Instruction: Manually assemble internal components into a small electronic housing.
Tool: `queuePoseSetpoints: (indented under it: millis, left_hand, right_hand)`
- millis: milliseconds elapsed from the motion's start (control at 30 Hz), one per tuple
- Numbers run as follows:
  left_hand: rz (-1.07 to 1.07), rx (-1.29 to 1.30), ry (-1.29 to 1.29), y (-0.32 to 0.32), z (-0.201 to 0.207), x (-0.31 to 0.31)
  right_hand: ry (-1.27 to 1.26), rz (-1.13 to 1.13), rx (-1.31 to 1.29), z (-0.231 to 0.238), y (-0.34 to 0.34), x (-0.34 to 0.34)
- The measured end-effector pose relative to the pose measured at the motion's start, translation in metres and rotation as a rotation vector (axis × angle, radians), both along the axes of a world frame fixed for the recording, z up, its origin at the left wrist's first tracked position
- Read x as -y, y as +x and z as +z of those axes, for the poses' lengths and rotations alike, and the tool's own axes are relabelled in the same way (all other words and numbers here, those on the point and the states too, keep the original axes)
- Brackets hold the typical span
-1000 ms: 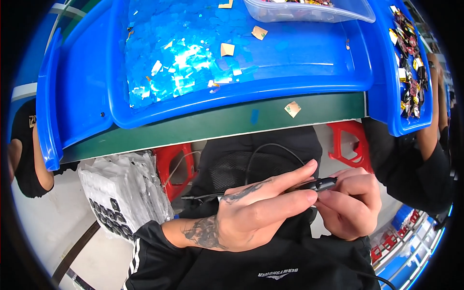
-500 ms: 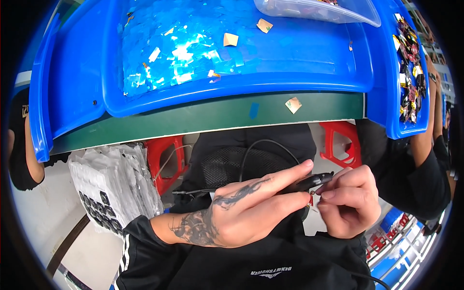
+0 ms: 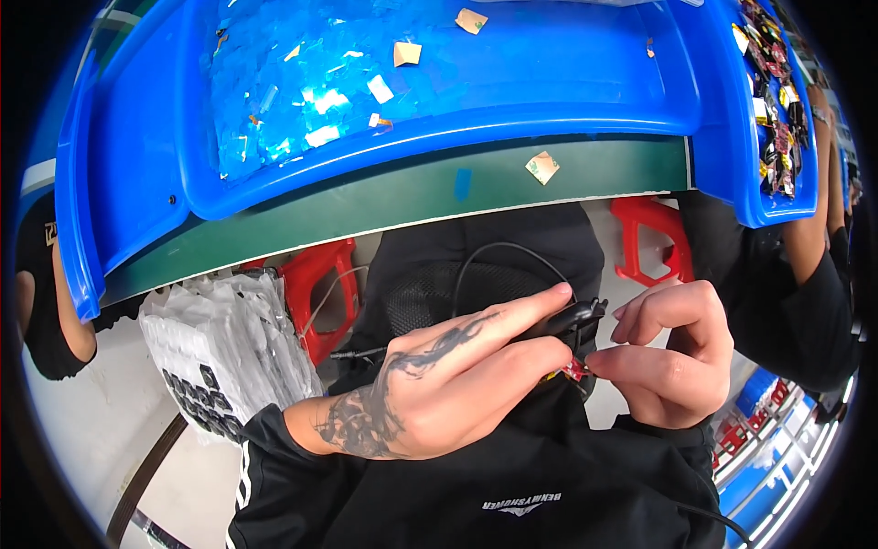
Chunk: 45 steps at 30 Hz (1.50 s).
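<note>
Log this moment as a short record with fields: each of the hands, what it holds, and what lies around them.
left hand: tattooed left hand, fingers stretched out along a small black plastic part with a thin black cable
right hand: right hand, fingertips pinching a tiny red piece just under the black part
cable: loops up over the lap, behind the hands
above: large blue plastic tray strewn with shiny film scraps, on a green table edge
left side: white printed plastic bag
</note>
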<state>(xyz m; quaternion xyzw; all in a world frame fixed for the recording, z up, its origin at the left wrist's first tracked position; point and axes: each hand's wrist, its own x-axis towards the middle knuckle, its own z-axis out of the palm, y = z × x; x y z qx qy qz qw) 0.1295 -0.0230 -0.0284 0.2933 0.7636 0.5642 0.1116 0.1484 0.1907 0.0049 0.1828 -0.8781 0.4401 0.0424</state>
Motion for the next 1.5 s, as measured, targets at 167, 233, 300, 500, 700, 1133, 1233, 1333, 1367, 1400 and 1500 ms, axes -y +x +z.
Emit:
queuePoseSetpoints:
  millis: [167, 233, 300, 500, 700, 1133, 1233, 1333, 1367, 1400, 1500]
  left_hand:
    - [0.031, -0.151, -0.085, 0.002, 0.000, -0.004]
    - [0.030, -0.140, -0.074, 0.000, 0.001, -0.005]
    - [0.033, -0.128, -0.072, 0.000, -0.001, -0.005]
    - [0.022, -0.083, -0.031, 0.000, -0.002, -0.005]
    - [0.019, 0.137, 0.044, -0.005, 0.012, -0.002]
    - [-0.222, 1.069, 0.243, -0.021, 0.004, 0.002]
    - [-0.181, 1.109, 0.292, -0.021, 0.008, -0.002]
    - [-0.208, 1.015, 0.236, -0.022, 0.005, -0.001]
    - [-0.229, 1.063, 0.269, -0.023, 0.002, -0.001]
    - [-0.230, 1.068, 0.268, -0.024, 0.002, -0.001]
    - [-0.226, 1.118, 0.278, -0.026, 0.009, -0.002]
  right_hand:
    - [0.097, 0.041, -0.004, 0.002, -0.001, -0.003]
    - [0.109, 0.045, 0.037, 0.003, -0.001, -0.004]
    - [0.114, 0.053, 0.077, 0.002, -0.002, -0.003]
    - [-0.005, 0.068, 0.063, -0.006, -0.003, -0.004]
    - [-0.040, 0.040, 0.027, -0.010, -0.002, -0.003]
    - [-0.207, 0.029, 0.378, -0.011, -0.005, -0.001]
    - [-0.222, 0.046, 0.415, -0.010, -0.004, -0.004]
    - [-0.263, -0.010, 0.484, -0.009, -0.006, -0.003]
    - [-0.260, -0.011, 0.477, -0.008, -0.007, -0.003]
    - [-0.257, -0.012, 0.469, -0.007, -0.007, -0.003]
    - [-0.236, -0.026, 0.453, -0.008, -0.008, -0.002]
